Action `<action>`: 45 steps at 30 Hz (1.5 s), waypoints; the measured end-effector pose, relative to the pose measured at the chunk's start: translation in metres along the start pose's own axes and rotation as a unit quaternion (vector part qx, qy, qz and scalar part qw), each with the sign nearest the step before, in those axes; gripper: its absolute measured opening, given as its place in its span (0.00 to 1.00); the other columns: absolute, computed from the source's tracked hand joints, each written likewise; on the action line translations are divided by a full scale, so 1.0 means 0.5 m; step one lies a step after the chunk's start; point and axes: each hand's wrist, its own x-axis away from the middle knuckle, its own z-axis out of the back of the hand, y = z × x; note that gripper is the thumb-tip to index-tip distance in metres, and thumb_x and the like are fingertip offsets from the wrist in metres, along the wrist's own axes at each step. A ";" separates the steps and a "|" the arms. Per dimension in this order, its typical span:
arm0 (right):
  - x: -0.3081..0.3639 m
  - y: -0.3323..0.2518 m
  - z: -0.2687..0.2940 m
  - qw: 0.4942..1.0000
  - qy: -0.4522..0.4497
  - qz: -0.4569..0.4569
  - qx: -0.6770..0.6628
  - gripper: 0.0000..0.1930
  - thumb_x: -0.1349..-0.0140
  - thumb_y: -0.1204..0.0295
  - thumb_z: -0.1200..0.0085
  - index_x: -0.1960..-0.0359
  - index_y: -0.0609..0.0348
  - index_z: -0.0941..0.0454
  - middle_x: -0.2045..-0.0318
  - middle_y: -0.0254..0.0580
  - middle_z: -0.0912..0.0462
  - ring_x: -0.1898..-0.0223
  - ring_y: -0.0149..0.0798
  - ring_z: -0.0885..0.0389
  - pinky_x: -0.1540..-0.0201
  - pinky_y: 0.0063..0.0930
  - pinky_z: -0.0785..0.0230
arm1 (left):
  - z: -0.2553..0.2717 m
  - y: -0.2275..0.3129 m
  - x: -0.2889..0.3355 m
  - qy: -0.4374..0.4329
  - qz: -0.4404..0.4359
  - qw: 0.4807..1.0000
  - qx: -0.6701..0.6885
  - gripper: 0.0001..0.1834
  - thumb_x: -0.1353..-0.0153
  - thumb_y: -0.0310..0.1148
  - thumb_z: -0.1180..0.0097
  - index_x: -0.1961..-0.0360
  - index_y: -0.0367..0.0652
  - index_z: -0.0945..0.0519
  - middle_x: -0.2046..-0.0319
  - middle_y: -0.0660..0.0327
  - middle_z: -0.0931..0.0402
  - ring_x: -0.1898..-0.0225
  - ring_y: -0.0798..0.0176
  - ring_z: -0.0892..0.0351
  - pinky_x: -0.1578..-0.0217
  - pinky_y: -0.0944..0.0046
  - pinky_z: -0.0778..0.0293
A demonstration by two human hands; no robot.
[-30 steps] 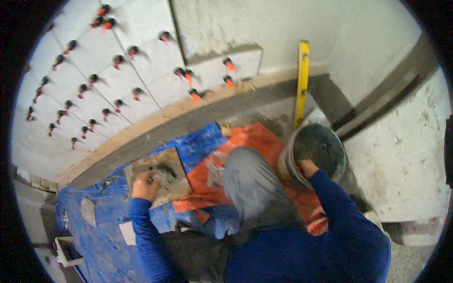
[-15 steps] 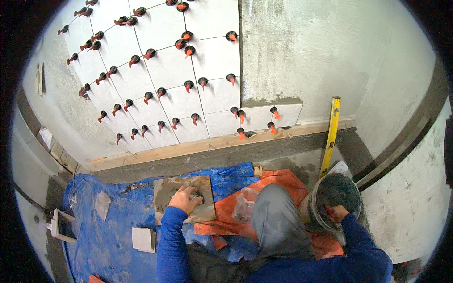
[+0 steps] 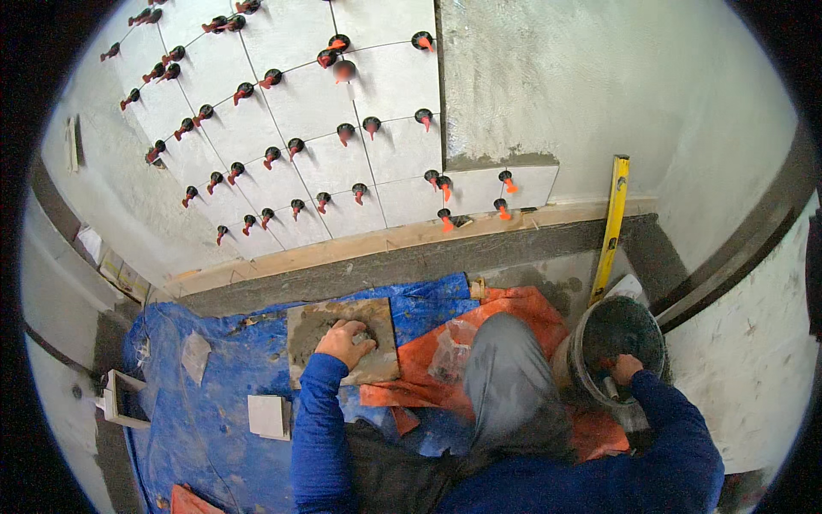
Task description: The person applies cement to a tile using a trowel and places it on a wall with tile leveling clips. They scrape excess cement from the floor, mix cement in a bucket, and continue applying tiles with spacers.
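At far left, an open white box [image 3: 111,398] sits at the edge of a blue tarp [image 3: 214,445]. Above, white tiles [image 3: 308,107] cover part of the wall, with black-and-red clips [image 3: 296,147] along their joints. On the tarp lie a scrap of clear plastic [image 3: 195,357] and, to its right, a small stack of pale squares [image 3: 269,416].

Next is a square slab [image 3: 377,370] smeared with grey mortar, lying on the tarp. The left hand [image 3: 345,343] is over it, fingers bent around a mortar lump [image 3: 363,335]; how firmly its grip closes cannot be told. Right of the slab, an orange sheet [image 3: 522,301] carries a clear bag [image 3: 452,355] beside the person's raised knee [image 3: 514,377].

A yellow level [image 3: 610,231] stands tilted behind a bucket [image 3: 565,364] at right. The right hand [image 3: 628,368] is inside the bucket's rim, fingers curled; whether the grip is fully closed, and on what, cannot be told.
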 end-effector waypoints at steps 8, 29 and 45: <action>0.014 -0.035 0.079 0.990 -0.076 0.068 -0.101 0.13 0.36 0.61 0.43 0.62 0.57 0.14 0.72 0.46 0.14 0.71 0.48 0.14 0.70 0.41 0.21 | 0.001 0.002 -0.001 -0.027 0.032 0.999 0.011 0.27 0.45 0.49 0.32 0.49 0.42 0.16 0.48 0.43 0.20 0.46 0.40 0.20 0.44 0.49 0.24; 0.030 -0.001 0.055 0.986 0.040 0.025 0.160 0.29 0.34 0.62 0.43 0.31 0.51 0.31 0.49 0.52 0.18 0.53 0.56 0.16 0.55 0.51 0.23 | -0.013 -0.008 -0.007 -0.054 0.038 0.998 -0.016 0.28 0.44 0.50 0.33 0.48 0.43 0.16 0.48 0.44 0.19 0.47 0.41 0.18 0.45 0.51 0.23; -0.079 0.047 0.004 0.977 -0.132 0.158 -0.058 0.23 0.35 0.50 0.43 0.58 0.61 0.14 0.57 0.52 0.13 0.58 0.51 0.14 0.56 0.48 0.21 | -0.031 -0.001 -0.024 -0.069 0.022 0.996 -0.049 0.30 0.44 0.54 0.36 0.46 0.45 0.17 0.53 0.45 0.16 0.49 0.43 0.17 0.47 0.49 0.23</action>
